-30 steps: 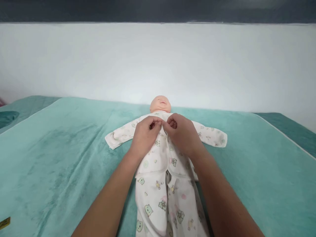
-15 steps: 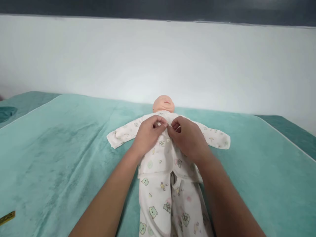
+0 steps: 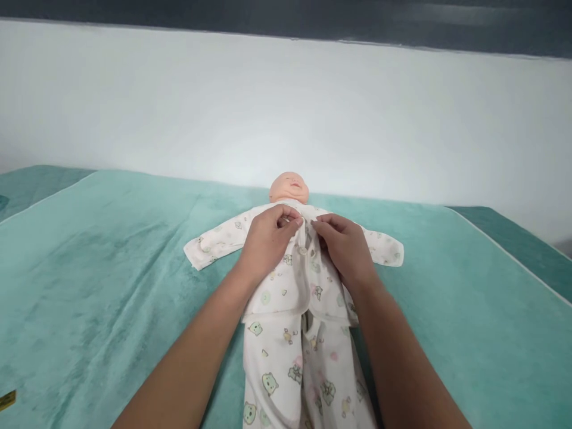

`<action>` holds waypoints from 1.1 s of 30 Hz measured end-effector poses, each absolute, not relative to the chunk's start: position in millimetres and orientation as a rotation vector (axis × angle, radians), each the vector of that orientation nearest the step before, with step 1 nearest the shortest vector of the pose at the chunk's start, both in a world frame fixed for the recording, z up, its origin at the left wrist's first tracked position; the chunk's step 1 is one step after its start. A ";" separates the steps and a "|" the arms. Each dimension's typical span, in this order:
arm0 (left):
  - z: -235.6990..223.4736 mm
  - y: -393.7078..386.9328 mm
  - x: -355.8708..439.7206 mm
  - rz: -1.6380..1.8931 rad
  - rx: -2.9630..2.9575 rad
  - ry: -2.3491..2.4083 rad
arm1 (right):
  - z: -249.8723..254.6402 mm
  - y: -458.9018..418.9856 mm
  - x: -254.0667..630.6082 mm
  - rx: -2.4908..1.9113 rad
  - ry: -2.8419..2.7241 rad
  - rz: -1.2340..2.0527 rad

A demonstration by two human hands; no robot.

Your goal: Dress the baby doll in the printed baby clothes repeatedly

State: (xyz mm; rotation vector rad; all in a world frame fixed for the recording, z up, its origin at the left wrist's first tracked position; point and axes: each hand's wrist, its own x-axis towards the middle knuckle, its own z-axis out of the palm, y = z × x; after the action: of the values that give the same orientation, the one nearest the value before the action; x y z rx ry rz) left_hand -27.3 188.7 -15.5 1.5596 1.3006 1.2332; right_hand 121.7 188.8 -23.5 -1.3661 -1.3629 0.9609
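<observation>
A baby doll (image 3: 289, 187) lies on its back, head away from me, arms spread wide. It wears a white baby shirt (image 3: 268, 292) printed with small animals, and matching trousers (image 3: 272, 369). On the chest, my left hand (image 3: 272, 238) is closed, pinching the left front edge of the shirt between thumb and finger. Across the front opening, my right hand (image 3: 344, 238) is also closed, thumb and finger pinching the other edge. A narrow gap parts the two edges near the neck. A small button (image 3: 302, 251) shows below my fingertips.
A turquoise plush cloth (image 3: 111, 286) covers the surface beneath the doll, with a few creases at left. Darker green cloth (image 3: 504, 232) shows at the far corners. A white wall (image 3: 286, 113) rises behind. A yellow strip (image 3: 8, 400) lies at the lower left.
My hands have moved slightly apart, my right hand drawing its shirt edge rightward so the front opening shows wider. The whole view has shifted a little.
</observation>
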 end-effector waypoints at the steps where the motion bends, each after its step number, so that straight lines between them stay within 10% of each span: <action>1: -15.2 188.8 -27.3 1.224 1.573 1.286 | -25.5 189.7 122.9 -1.306 -1.285 1.048; 33: -23.5 193.8 -32.6 1.239 1.445 1.124 | -19.2 186.9 123.1 -1.210 -1.553 1.085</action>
State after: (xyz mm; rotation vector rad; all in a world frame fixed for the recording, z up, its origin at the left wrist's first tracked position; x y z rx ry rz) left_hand -32.6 193.8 -23.5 1.4449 1.1241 1.2389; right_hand 123.1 186.9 -19.2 -1.2098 -1.5532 1.0850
